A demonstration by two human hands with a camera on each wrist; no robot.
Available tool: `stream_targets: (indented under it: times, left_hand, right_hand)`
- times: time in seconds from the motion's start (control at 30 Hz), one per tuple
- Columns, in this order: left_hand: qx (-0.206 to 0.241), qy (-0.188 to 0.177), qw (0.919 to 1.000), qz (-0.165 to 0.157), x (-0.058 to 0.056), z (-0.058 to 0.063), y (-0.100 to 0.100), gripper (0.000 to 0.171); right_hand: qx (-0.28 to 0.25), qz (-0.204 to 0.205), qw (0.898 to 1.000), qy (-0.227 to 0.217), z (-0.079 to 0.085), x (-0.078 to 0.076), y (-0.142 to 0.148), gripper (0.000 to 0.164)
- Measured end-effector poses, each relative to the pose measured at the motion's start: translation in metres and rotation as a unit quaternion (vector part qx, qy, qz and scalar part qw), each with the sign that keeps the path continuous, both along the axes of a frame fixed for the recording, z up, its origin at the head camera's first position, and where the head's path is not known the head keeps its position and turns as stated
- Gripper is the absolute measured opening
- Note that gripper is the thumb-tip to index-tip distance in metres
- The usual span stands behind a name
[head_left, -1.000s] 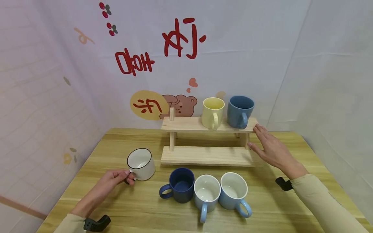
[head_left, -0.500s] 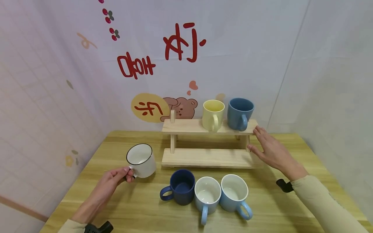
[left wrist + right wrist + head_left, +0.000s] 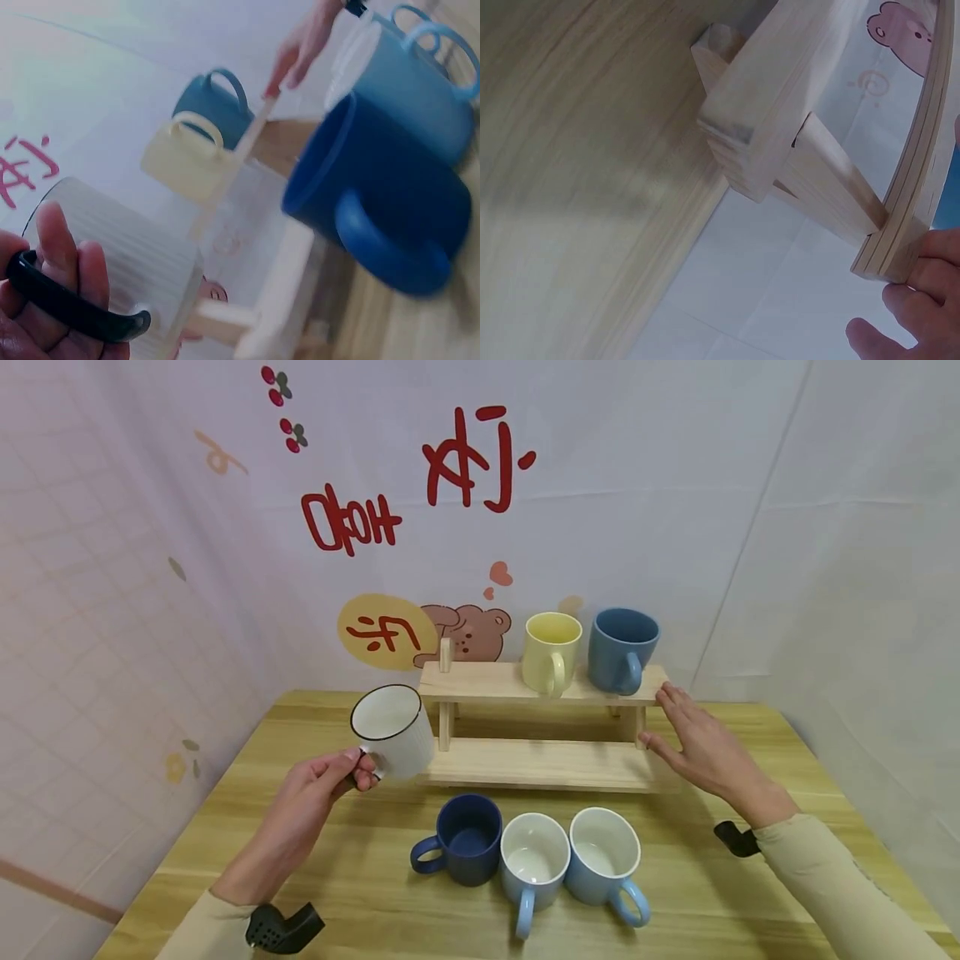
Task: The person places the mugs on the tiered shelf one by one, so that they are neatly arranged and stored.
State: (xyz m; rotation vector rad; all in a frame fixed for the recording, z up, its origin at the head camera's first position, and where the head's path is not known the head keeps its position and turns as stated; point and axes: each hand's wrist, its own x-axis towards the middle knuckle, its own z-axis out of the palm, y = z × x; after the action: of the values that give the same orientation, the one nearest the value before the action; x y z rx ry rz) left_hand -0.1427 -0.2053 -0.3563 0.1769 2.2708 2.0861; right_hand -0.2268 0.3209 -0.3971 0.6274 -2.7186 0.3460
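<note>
My left hand [image 3: 318, 789] grips the black-edged handle of a white mug [image 3: 397, 735] with a dark rim. The mug is raised off the table and tilted, its side overlapping the left end of the wooden shelf [image 3: 540, 762] in the head view. Ribbed sides show on the mug [image 3: 124, 255] in the left wrist view, where fingers pass through the handle. With straight fingers, my right hand [image 3: 708, 747] touches the right end of the upper board; the right wrist view shows its fingertips against the board's end [image 3: 889, 262]. A yellow mug [image 3: 551, 652] and a blue mug [image 3: 622, 650] stand on that board.
In front of the shelf, a navy mug [image 3: 468, 841] and two light-blue mugs with white insides stand in a row, the middle one [image 3: 534, 860] beside the right one [image 3: 603, 856]. All rest on the wooden table [image 3: 360, 902]. A printed white cloth [image 3: 600, 460] hangs behind.
My left hand has lifted the white mug from the table and carried it up and right toward the shelf. The right hand has stayed at the shelf's end.
</note>
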Motion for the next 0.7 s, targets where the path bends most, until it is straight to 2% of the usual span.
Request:
stream_targets:
  times: [0.23, 0.47, 0.7]
  left_hand:
    - [0.011, -0.007, 0.9999, 0.004, -0.012, 0.015, 0.022, 0.042]
    - [0.029, 0.001, 0.9995, -0.011, -0.032, 0.03, 0.042, 0.041]
    - [0.06, -0.003, 0.998, -0.018, -0.05, 0.037, 0.059, 0.038]
  right_hand:
    - [0.0, -0.003, 1.0, 0.003, -0.001, 0.001, 0.0, 0.082]
    - [-0.01, -0.007, 1.0, 0.002, 0.0, 0.0, 0.001, 0.082]
    - [-0.002, -0.003, 1.0, -0.001, -0.001, 0.001, -0.002, 0.081]
